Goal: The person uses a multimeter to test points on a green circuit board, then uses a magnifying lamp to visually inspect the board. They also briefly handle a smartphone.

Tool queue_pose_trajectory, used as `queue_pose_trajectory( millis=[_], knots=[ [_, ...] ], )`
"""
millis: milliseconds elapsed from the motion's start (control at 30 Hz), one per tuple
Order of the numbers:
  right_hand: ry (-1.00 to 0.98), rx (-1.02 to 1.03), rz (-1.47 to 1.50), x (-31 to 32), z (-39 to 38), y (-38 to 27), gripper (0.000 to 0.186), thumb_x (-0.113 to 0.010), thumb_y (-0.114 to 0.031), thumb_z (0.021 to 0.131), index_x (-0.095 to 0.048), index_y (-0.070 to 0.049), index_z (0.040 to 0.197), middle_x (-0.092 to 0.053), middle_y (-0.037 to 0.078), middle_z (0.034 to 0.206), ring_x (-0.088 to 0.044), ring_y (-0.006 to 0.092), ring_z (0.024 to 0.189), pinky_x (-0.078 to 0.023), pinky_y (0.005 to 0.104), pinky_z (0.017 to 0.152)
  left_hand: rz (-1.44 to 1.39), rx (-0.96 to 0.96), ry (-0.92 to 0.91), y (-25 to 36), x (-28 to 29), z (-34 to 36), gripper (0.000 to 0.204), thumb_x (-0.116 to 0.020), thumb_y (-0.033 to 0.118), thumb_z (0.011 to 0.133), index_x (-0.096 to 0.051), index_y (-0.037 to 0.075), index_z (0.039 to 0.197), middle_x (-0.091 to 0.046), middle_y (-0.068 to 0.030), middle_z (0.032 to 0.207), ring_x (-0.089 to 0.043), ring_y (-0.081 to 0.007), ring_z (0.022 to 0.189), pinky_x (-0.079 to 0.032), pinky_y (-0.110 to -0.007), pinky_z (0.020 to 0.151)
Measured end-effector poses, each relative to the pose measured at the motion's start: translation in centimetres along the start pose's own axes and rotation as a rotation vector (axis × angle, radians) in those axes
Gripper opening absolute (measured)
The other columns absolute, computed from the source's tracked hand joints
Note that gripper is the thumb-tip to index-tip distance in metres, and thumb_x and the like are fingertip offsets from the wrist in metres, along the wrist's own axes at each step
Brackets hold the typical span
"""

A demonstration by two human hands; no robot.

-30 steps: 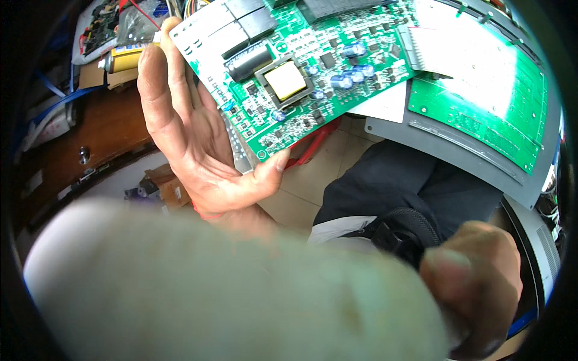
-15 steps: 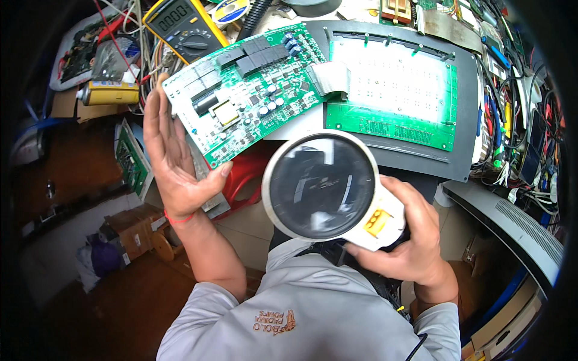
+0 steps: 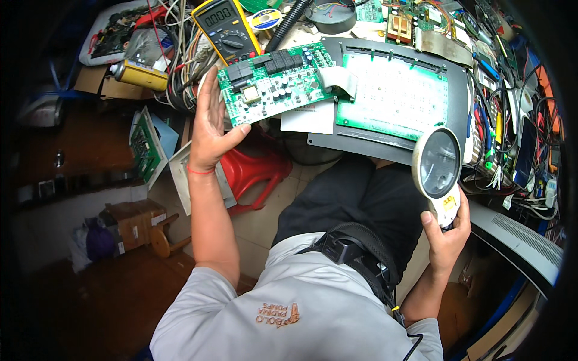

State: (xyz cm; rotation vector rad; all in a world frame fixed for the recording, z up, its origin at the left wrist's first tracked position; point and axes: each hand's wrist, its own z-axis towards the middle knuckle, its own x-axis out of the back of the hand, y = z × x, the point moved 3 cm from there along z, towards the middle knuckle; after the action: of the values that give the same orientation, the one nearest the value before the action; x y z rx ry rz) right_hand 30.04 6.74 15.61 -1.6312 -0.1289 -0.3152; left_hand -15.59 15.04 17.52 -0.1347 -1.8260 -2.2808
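My left hand (image 3: 212,135) holds a green circuit board (image 3: 288,99) by its left edge, thumb at the lower corner and fingers along the side. Black relays, capacitors and a small yellow transformer sit on the board, which is tilted. A flat grey ribbon cable (image 3: 338,79) links it to a second green board (image 3: 391,117), mounted on a dark grey panel (image 3: 376,148). At the right, my right hand (image 3: 448,240) grips the handle of a round white-rimmed magnifying glass (image 3: 438,163), held up near the panel's lower right corner.
A yellow multimeter (image 3: 232,39) and a solder spool (image 3: 265,20) lie beyond the board. Cables and a yellow spray can (image 3: 141,75) crowd the left. Tools and wires (image 3: 487,120) fill the right side. A red stool (image 3: 256,174) stands below the bench.
The magnifying glass has moved right and away from in front of me, toward the panel's corner. The head view has shifted back, showing my lap. My left hand still holds the circuit board.
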Motion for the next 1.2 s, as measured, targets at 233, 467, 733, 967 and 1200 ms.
queue_pose_trajectory(
  millis=[233,467,733,967,1200],
  knots=[
    [0.04,-0.091,0.036,1.4,0.2,2.0,0.072,-0.088,-0.017,0.086,-0.054,0.005,0.145,-0.069,0.009,0.12,-0.065,0.0147,0.105,-0.052,0.0307,0.095,-0.086,0.038,-0.058,-2.5,-0.9,-0.9,0.117,-0.08,0.004,0.075,-0.012,0.001,0.17,-0.027,-0.0184,0.171,-0.03,-0.0301,0.159,-0.022,-0.041,0.129],
    [0.097,-0.123,0.091,1.0,0.4,2.9,0.07,-0.088,-0.017,0.087,-0.055,0.006,0.144,-0.069,0.009,0.12,-0.065,0.015,0.106,-0.052,0.0308,0.096,-0.041,-0.008,0.008,-3.7,-0.9,-1.9,0.12,-0.083,0.006,0.079,-0.007,0.004,0.171,-0.018,-0.0191,0.174,-0.019,-0.0321,0.162,-0.018,-0.042,0.13],
    [0.334,0.043,0.03,4.0,3.4,2.4,0.062,-0.088,-0.015,0.087,-0.059,0.007,0.137,-0.072,0.009,0.115,-0.067,0.0149,0.102,-0.054,0.0301,0.092,-0.11,0.016,0.375,-6.2,0.1,-5.8,0.088,-0.074,0.015,0.098,-0.022,0.002,0.168,-0.031,-0.0193,0.171,-0.03,-0.0374,0.158,-0.025,-0.052,0.128],
    [0.551,0.168,-0.435,6.4,8.8,2.2,0.076,-0.092,-0.035,0.081,-0.06,0.002,0.139,-0.066,0.02,0.128,-0.067,0.0342,0.118,-0.052,0.043,0.102,-0.293,0.418,0.447,-9.3,-4.3,-13.0,0.043,-0.065,0.02,0.108,-0.054,0.0,0.144,-0.069,-0.0089,0.119,-0.065,-0.0132,0.097,-0.052,-0.027,0.082],
    [0.498,0.029,-0.902,7.0,15.6,3.2,0.084,-0.08,-0.061,0.084,-0.061,-0.002,0.141,-0.064,0.024,0.135,-0.061,0.0411,0.126,-0.049,0.05,0.107,-0.309,0.594,0.014,-8.3,-13.5,-18.3,0.038,-0.063,0.014,0.108,-0.055,-0.003,0.14,-0.071,-0.0067,0.107,-0.065,-0.0105,0.094,-0.052,-0.025,0.084]
  ],
)
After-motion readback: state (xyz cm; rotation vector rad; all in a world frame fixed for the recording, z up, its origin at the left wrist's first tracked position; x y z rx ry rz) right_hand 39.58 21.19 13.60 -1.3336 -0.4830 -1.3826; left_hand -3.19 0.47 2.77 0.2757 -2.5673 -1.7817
